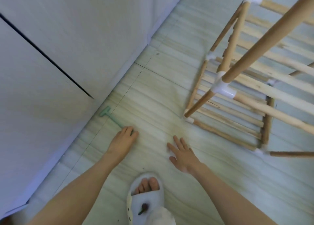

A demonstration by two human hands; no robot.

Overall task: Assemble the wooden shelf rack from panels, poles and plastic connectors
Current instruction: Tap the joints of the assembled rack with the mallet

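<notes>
Down on the floor by the wall, the left hand (124, 138) touches the green T-shaped tool (111, 116), which runs toward eleven o'clock, while the right hand (182, 154) hovers open and empty, the rack (237, 92) at two o'clock.

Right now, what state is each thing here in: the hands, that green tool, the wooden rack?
Left hand: fingers curled over the green tool's end, on the floor.
Right hand: open, fingers spread, holding nothing.
Green T-shaped tool: lying flat by the wall.
Wooden rack: partly assembled, poles joined by white connectors.
Slipper: on the foot.
</notes>
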